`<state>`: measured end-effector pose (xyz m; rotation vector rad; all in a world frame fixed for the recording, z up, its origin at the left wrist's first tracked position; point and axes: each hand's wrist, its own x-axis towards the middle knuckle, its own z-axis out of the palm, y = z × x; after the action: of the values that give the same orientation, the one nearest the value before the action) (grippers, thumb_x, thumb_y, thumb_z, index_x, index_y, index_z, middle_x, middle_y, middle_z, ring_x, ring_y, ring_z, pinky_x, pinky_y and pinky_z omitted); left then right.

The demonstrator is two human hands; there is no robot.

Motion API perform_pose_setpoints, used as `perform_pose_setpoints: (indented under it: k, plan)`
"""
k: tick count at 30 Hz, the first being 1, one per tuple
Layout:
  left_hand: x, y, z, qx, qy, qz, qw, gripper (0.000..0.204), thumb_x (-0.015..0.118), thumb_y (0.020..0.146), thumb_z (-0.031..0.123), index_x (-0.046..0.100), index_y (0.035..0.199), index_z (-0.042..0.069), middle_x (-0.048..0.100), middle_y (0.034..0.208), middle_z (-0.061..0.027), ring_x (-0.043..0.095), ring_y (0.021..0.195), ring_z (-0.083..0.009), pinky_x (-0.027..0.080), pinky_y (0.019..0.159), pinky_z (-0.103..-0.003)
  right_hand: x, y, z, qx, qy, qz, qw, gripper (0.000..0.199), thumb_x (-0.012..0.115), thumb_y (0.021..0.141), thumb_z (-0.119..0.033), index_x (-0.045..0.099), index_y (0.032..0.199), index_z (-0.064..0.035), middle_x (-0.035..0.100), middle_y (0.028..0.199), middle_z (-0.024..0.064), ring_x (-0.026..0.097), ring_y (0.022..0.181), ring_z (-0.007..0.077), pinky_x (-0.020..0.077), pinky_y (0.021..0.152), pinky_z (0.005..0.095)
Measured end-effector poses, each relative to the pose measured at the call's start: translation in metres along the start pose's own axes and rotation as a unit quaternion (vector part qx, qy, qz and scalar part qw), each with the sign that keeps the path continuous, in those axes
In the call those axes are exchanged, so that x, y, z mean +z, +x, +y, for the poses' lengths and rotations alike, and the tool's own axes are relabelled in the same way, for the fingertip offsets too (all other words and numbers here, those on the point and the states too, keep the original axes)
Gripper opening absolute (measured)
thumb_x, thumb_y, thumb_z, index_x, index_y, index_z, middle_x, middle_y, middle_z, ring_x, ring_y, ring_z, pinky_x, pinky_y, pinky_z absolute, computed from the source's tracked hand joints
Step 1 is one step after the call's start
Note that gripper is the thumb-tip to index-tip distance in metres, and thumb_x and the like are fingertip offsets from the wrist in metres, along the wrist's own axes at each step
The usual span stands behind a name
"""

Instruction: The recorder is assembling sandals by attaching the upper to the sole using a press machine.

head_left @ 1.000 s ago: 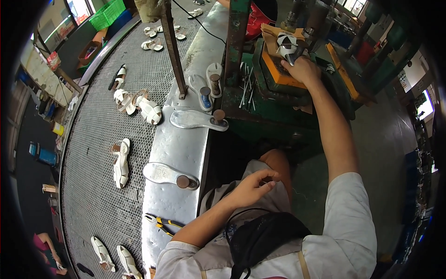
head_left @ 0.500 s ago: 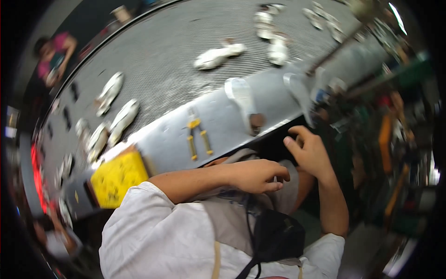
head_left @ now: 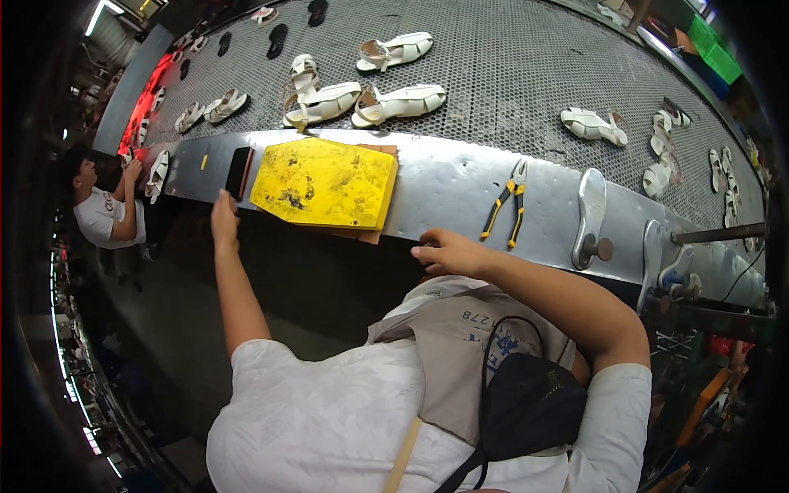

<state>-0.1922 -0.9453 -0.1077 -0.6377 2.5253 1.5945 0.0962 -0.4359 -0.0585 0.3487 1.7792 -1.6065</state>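
My left hand is stretched out to the left. It is just beside the near end of a dark, flat, phone-like object with a reddish edge, and I see nothing in its fingers. My right hand hangs at the metal ledge's near edge, its fingers loosely bent and apart with nothing in them. It lies between a thick yellow block, marked with dark smudges and resting on brown board, and a pair of pliers with yellow-and-black handles.
White sandals and dark soles lie on a grey mesh conveyor beyond the metal ledge. Foot-shaped metal forms stand on the right. Another person works at the far left, near a white sandal.
My view has swung to the left. My left hand has gone from in front of my body out to the phone-like object. My right hand is now close before my body.
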Motion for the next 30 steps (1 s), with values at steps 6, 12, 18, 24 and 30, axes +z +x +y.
perform_pose_setpoints:
  k: [6,12,18,24,30]
  plan:
    - [0.064,-0.029,-0.01,-0.025,0.015,-0.037,0.999,0.066,0.063,0.107,0.055,0.057,0.15,0.005,0.07,0.132,-0.0124,0.067,0.118,-0.0287,0.055,0.092,-0.046,0.031,0.055,-0.01,-0.021,0.165,0.005,0.986,0.077,0.066,0.109,-0.045,0.043,0.15,0.0164,0.063,0.136,0.0277,0.067,0.128,0.0301,0.06,0.105,0.0407]
    - [0.089,-0.07,0.037,-0.139,-0.263,-0.111,0.948,0.037,0.076,0.102,0.031,0.066,0.129,0.009,0.072,0.11,-0.0089,0.071,0.1,-0.0221,0.059,0.084,-0.042,0.01,0.059,-0.001,-0.013,0.291,0.053,0.955,0.076,0.059,0.111,-0.055,0.047,0.144,0.012,0.065,0.126,0.0226,0.07,0.109,0.0303,0.0615,0.096,0.0417]
    - [0.105,-0.062,0.075,-0.055,-0.242,-0.261,0.933,0.041,0.071,0.106,0.034,0.067,0.135,0.004,0.075,0.122,-0.0098,0.073,0.105,-0.0232,0.06,0.088,-0.04,-0.022,0.06,-0.008,0.032,0.326,0.074,0.942,0.065,0.064,0.107,-0.054,0.051,0.145,-0.0035,0.064,0.128,0.0128,0.072,0.098,0.0284,0.0596,0.088,0.0478]
    - [0.182,-0.116,0.12,-0.02,-0.336,-0.402,0.851,0.047,0.068,0.108,0.033,0.062,0.142,0.0,0.074,0.132,-0.0131,0.075,0.116,-0.0256,0.061,0.1,-0.042,-0.049,-0.034,0.006,-0.143,0.42,0.177,0.879,0.069,0.079,0.1,-0.036,0.048,0.152,-0.0044,0.063,0.146,0.0155,0.067,0.127,0.0289,0.0587,0.103,0.0475]
    - [0.285,-0.109,0.157,0.052,-0.451,-0.554,0.698,0.059,0.068,0.107,0.033,0.053,0.151,-0.003,0.066,0.148,-0.0156,0.063,0.138,-0.0281,0.052,0.116,-0.043,-0.078,-0.101,-0.025,-0.27,0.4,0.26,0.837,0.075,0.081,0.098,-0.036,0.046,0.153,0.0016,0.066,0.143,0.0173,0.073,0.123,0.0303,0.0605,0.107,0.0451]
